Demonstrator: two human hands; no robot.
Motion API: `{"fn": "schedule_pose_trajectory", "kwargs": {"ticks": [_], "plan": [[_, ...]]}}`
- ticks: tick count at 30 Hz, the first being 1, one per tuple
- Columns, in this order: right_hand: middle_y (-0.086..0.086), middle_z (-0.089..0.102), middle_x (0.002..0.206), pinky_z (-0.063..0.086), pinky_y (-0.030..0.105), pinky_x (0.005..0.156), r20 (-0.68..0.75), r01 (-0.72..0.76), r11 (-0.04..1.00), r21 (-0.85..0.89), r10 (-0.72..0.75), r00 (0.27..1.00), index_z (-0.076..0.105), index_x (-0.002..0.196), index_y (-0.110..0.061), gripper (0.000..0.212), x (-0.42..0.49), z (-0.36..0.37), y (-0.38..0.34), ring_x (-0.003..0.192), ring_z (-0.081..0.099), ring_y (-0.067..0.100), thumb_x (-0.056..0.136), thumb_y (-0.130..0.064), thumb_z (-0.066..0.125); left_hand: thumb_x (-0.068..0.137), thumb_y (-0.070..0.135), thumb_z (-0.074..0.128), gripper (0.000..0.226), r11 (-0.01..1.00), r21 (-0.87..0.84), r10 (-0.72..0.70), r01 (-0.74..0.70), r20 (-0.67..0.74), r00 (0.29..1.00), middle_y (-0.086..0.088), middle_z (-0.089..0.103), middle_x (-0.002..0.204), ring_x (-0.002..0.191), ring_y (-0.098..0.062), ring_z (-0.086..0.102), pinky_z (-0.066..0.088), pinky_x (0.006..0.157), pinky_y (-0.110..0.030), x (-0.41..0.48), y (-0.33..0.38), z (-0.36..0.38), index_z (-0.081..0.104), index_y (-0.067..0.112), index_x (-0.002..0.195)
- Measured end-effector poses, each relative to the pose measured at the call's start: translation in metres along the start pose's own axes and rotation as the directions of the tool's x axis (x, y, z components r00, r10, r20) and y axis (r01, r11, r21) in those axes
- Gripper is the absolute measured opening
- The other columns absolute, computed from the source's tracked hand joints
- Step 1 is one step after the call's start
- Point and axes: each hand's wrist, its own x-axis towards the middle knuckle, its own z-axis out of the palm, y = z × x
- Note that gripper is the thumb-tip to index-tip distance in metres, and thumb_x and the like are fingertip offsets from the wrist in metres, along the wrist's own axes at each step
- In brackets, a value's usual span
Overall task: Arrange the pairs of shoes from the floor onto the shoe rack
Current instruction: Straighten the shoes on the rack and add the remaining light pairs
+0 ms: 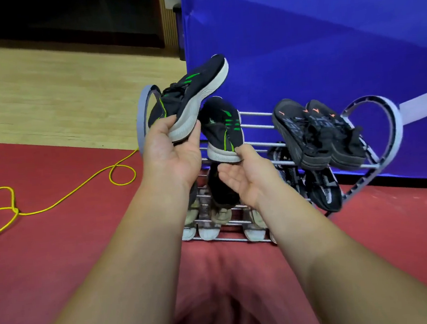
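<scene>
My left hand [174, 152] grips the heel of a black sneaker with green stripes and a white sole [194, 94], raised and tilted over the left end of the shoe rack [258, 127]. My right hand [246, 174] pinches the heel of the matching sneaker [222, 130], which lies toe-away on the rack's top bars. A black pair with orange marks [317, 133] rests on the top tier at the right. Beige and white shoes [217, 220] and a black-and-white knit pair [322, 189] sit on lower tiers, partly hidden by my arms.
The rack has heart-shaped grey end frames [388, 127] and stands against a blue panel [312, 39]. A yellow cord [64, 196] loops over the red carpet at the left. Wooden flooring [48, 93] lies beyond it.
</scene>
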Motion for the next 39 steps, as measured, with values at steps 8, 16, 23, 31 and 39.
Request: {"fn": "schedule_pose_trajectory", "kwargs": {"ticks": [8,16,23,31,39], "plan": [[0.013,0.077,0.080,0.059,0.028,0.057,0.009,-0.013,0.993,-0.119,0.014,1.000,0.069,0.110,-0.008,0.029,0.000,-0.037,-0.020,0.067,0.076,0.019,0.099,-0.033,0.059,0.099,0.005,0.059,0.010,0.999,-0.039,-0.012,0.008,-0.110,0.994,-0.014,0.073,0.116,0.117,-0.027,0.067,0.050,0.108,-0.044,0.013,-0.032,-0.015,0.068,0.002,0.104],[0.019,0.079,0.084,0.062,0.035,0.056,0.052,-0.005,0.857,-0.516,0.036,0.998,0.065,0.107,0.006,0.050,-0.007,-0.042,-0.028,0.069,0.078,0.029,0.098,-0.044,0.062,0.093,0.011,0.072,0.044,0.961,0.275,0.044,0.022,-0.231,0.972,-0.009,0.062,0.136,0.123,-0.025,0.061,0.050,0.108,-0.038,0.021,-0.041,-0.039,0.059,0.010,0.135],[0.015,0.073,0.063,0.059,0.039,0.057,0.020,0.169,0.523,-0.835,-0.278,0.960,0.065,0.081,-0.001,0.045,0.000,-0.041,-0.039,0.052,0.067,0.034,0.084,-0.045,0.057,0.075,0.034,0.083,0.036,0.426,0.889,0.069,0.168,-0.217,0.974,-0.003,0.072,0.112,0.090,-0.022,0.067,0.052,0.061,-0.028,0.014,-0.012,-0.059,0.075,0.015,0.105],[0.003,0.055,0.123,0.043,0.045,0.100,0.184,0.369,0.239,-0.898,-0.558,0.809,0.051,0.127,-0.020,0.065,0.008,-0.032,-0.030,0.122,0.047,0.029,0.079,-0.060,0.068,0.054,0.076,0.077,0.093,-0.515,0.852,0.224,-0.100,0.246,0.943,-0.006,0.055,0.127,0.121,-0.029,0.052,0.048,0.099,-0.044,0.015,0.015,-0.065,0.056,0.022,0.127],[-0.012,0.066,0.125,0.024,0.056,0.119,0.206,0.337,0.222,-0.915,-0.461,0.863,0.040,0.119,-0.028,0.078,0.018,-0.031,-0.014,0.125,0.056,0.028,0.065,-0.075,0.070,0.078,0.053,0.079,0.062,-0.433,0.872,0.168,-0.229,0.328,0.930,0.010,0.065,0.106,0.119,-0.031,0.059,0.044,0.104,-0.052,0.007,0.003,-0.062,0.043,0.019,0.117]]}}
